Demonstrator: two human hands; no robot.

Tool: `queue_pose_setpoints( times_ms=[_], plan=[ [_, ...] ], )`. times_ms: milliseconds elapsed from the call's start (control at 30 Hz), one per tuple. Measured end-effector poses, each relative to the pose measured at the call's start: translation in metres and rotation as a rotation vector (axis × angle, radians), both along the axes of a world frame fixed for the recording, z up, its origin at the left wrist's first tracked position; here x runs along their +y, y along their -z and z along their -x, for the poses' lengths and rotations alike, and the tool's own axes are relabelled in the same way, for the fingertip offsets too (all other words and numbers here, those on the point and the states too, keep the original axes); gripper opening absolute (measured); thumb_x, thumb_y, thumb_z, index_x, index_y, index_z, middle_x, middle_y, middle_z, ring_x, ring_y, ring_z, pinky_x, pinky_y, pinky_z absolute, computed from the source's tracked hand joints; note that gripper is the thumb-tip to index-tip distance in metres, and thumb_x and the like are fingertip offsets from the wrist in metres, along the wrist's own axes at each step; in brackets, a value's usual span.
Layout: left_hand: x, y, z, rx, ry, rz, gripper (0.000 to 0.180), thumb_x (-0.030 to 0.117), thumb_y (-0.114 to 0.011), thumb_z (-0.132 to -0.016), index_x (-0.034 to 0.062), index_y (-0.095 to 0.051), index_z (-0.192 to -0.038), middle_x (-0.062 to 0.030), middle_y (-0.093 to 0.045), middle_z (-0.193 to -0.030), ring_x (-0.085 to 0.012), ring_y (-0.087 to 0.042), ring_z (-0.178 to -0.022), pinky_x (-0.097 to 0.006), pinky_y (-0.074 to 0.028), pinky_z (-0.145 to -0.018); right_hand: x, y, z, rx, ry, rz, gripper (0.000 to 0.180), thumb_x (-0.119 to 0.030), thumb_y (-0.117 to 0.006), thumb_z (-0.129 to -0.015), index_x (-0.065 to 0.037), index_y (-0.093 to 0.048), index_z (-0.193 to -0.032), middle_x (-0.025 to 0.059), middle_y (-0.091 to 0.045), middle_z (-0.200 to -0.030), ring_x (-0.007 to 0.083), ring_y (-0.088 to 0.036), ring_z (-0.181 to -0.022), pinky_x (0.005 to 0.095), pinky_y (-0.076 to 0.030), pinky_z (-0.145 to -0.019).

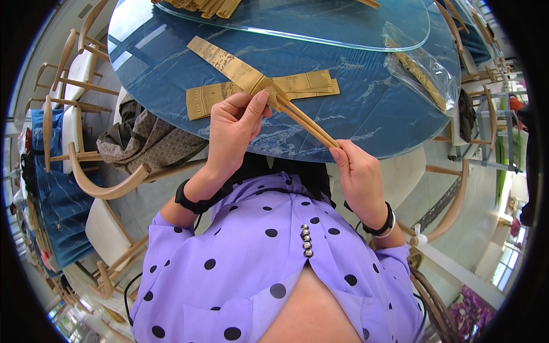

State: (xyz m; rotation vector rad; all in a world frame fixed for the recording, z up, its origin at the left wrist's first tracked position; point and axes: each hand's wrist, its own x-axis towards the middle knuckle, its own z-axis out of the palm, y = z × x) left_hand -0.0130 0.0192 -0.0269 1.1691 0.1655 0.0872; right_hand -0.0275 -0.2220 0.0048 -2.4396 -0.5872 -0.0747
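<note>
A gold paper chopstick sleeve [226, 62] slants up and leftward over the table. My left hand [237, 123] pinches it near its lower end between thumb and fingers. Out of that end come wooden chopsticks [306, 123], partly inside the paper. My right hand [359, 174] grips their lower tips at the table's near edge. Beneath the held sleeve, several flat gold paper sleeves [200, 104] lie overlapping on the blue table [160, 63]. Part of that stack is hidden by my left hand and the held sleeve.
A glass turntable [343, 28] covers the far part of the table, with a pile of gold sleeves [211, 6] at its far left. A clear plastic bag [420, 74] holding gold sleeves lies at the right. A patterned bag [137, 134] rests on a wooden chair [111, 186] at left.
</note>
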Motion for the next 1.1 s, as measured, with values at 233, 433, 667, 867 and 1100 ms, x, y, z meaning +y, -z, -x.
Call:
queue_pose_setpoints(
  times_ms=[233, 433, 667, 867, 1100],
  plan=[
    [0.000, -0.005, -0.001, 0.058, 0.004, -0.131, 0.030, 0.027, -0.074, -0.097, -0.0015, -0.071, -0.088, 0.0008, -0.064, -0.070, 0.0002, -0.042, -0.051, -0.019, -0.030, -0.045, 0.006, 0.010, 0.004, -0.246, 0.046, 0.083, 0.022, -0.022, -0.066, -0.099, -0.001, -0.065, -0.105, 0.0101, -0.061, -0.077, 0.0295, -0.062, -0.063, 0.0374, -0.049, -0.055],
    [-0.002, -0.008, -0.002, 0.070, 0.064, -0.218, 0.030, 0.028, -0.075, -0.096, -0.0005, -0.072, -0.088, 0.0019, -0.065, -0.072, 0.0006, -0.045, -0.057, -0.020, -0.033, -0.047, 0.006, 0.006, 0.000, -0.216, 0.043, 0.079, 0.021, -0.022, -0.066, -0.099, -0.002, -0.065, -0.104, 0.0100, -0.063, -0.078, 0.0287, -0.062, -0.063, 0.0366, -0.049, -0.054],
    [-0.007, -0.003, 0.003, 0.033, 0.028, -0.021, 0.028, 0.028, -0.069, -0.100, -0.0003, -0.070, -0.100, 0.0023, -0.064, -0.075, 0.0005, -0.040, -0.054, -0.018, -0.030, -0.046, 0.008, 0.008, -0.005, -0.197, 0.006, -0.039, 0.021, -0.022, -0.066, -0.099, -0.001, -0.065, -0.104, 0.0096, -0.062, -0.077, 0.0280, -0.061, -0.061, 0.0366, -0.049, -0.053],
    [0.007, 0.000, -0.005, -0.009, -0.028, 0.123, 0.028, 0.026, -0.063, -0.104, -0.0002, -0.073, -0.106, 0.0008, -0.067, -0.080, 0.0005, -0.033, -0.052, -0.019, -0.027, -0.045, 0.005, 0.004, -0.004, -0.184, -0.061, 0.049, 0.022, -0.021, -0.065, -0.099, 0.000, -0.065, -0.104, 0.0110, -0.065, -0.080, 0.0299, -0.063, -0.063, 0.0382, -0.050, -0.055],
    [-0.002, -0.001, -0.006, -0.125, -0.119, -0.012, 0.024, 0.022, -0.065, -0.103, 0.0002, -0.075, -0.105, 0.0003, -0.072, -0.090, 0.0008, -0.034, -0.054, -0.019, -0.025, -0.047, 0.004, 0.009, -0.001, -0.063, -0.077, -0.001, 0.020, -0.019, -0.064, -0.100, 0.001, -0.064, -0.105, 0.0141, -0.069, -0.087, 0.0324, -0.066, -0.068, 0.0387, -0.051, -0.057]
  ],
)
